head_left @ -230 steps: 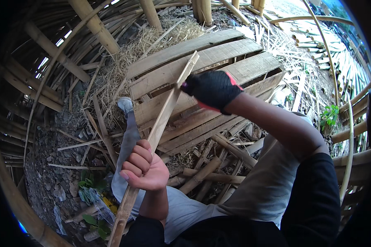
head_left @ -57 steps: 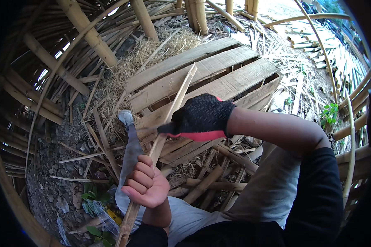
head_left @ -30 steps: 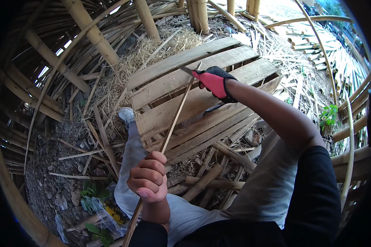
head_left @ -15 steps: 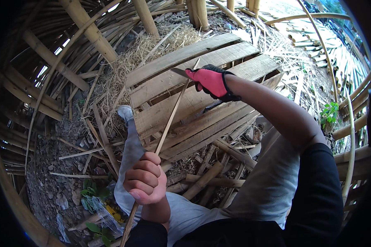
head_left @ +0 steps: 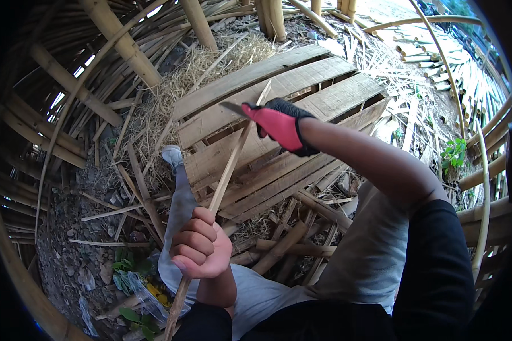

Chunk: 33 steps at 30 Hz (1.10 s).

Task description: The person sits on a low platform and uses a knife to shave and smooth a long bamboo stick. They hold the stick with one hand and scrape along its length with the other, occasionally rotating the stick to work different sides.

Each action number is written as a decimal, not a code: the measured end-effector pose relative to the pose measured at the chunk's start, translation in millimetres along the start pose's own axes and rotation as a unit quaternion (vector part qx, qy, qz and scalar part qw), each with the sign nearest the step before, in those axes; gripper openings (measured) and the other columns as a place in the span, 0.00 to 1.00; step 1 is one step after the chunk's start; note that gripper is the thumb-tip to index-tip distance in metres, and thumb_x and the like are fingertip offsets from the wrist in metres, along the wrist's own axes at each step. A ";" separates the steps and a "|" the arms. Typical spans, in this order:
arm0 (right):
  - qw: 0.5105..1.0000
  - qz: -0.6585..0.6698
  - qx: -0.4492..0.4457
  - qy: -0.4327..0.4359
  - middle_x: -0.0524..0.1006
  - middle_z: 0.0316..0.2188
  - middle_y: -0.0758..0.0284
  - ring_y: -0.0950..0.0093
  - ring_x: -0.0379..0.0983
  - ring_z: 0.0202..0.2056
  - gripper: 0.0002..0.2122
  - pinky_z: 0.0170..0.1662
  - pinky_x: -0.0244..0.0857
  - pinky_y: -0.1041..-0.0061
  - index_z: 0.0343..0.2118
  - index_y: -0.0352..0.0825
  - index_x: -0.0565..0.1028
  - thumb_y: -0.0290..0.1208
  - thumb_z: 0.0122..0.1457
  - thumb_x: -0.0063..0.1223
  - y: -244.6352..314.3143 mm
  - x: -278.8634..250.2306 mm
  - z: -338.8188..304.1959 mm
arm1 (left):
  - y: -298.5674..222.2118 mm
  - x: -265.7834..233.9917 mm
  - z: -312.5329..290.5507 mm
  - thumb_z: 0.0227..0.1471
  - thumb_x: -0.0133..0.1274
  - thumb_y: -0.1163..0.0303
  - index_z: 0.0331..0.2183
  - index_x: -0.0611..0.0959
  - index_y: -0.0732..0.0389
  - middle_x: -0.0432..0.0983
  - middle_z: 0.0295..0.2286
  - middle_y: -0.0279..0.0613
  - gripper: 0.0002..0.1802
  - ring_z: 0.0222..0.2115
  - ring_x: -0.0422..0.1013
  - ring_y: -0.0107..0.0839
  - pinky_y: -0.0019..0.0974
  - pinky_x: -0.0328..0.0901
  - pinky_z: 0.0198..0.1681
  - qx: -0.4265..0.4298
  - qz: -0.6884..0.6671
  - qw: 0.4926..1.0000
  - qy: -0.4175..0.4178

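Observation:
A long, thin bamboo strip [head_left: 228, 169] runs slantwise from below my left hand up over the wooden slatted crate [head_left: 216, 166]. My bare left hand [head_left: 202, 245] is closed in a fist around the strip's lower part. At the far end, my right hand [head_left: 281, 126], in a pink and black glove, is closed round a knife. The dark knife blade [head_left: 233, 108] sticks out to the left of the glove and crosses the strip near its upper tip. The knife's handle is hidden in the glove.
Dry shavings [head_left: 205, 71] heap beyond the crate's left side. Bamboo posts [head_left: 122, 42] stand at the upper left, and cut bamboo pieces [head_left: 287, 248] lie between my legs. A clear plastic bag [head_left: 148, 292] rests at the lower left. Bamboo poles [head_left: 478, 108] are stacked at the far right.
My right hand and the knife have moved left and slightly nearer along the strip. The strip has rolled a little, its broader pale face now showing. My left hand stays nearly in place.

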State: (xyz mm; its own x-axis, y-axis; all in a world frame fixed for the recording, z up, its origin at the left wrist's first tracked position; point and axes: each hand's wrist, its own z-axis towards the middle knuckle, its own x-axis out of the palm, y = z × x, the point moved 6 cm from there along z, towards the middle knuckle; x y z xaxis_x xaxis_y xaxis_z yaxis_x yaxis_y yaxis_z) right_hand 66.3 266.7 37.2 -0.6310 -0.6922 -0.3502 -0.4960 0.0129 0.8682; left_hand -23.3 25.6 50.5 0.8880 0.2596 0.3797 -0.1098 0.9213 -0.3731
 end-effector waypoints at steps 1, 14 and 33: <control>0.991 -0.124 -0.052 -0.004 0.70 0.17 0.68 0.76 0.64 0.19 0.31 0.25 0.59 0.73 0.19 0.34 0.74 0.63 0.61 0.44 2.4 12.0 0.8 | -2.8 -1.4 -1.4 0.68 0.32 0.56 0.13 0.53 0.49 0.43 0.10 0.25 0.29 0.14 0.39 0.22 0.33 0.45 0.27 0.006 0.004 1.000 -0.015; 0.995 -0.077 -0.062 0.016 0.68 0.17 0.68 0.76 0.63 0.19 0.34 0.25 0.58 0.73 0.20 0.34 0.73 0.68 0.60 0.41 1.1 19.7 -7.3 | -10.8 -3.9 1.5 0.68 0.33 0.56 0.13 0.53 0.48 0.42 0.10 0.24 0.29 0.14 0.37 0.22 0.31 0.45 0.26 0.017 0.009 0.999 -0.034; 0.985 -0.127 -0.113 0.006 0.73 0.19 0.66 0.74 0.67 0.22 0.36 0.29 0.61 0.73 0.21 0.33 0.75 0.68 0.61 0.38 8.0 41.1 -15.9 | -20.4 -14.9 -2.0 0.67 0.34 0.54 0.12 0.55 0.49 0.46 0.09 0.24 0.30 0.11 0.41 0.21 0.31 0.44 0.23 0.033 0.007 0.998 -0.055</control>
State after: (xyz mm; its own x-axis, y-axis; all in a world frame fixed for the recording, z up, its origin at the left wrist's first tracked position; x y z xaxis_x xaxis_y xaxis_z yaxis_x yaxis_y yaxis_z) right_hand 45.9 226.8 35.3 -0.4950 -0.6616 -0.5633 -0.4913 -0.3217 0.8094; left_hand -33.4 2.4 50.8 0.8319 0.2988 0.4676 -0.1533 0.9336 -0.3238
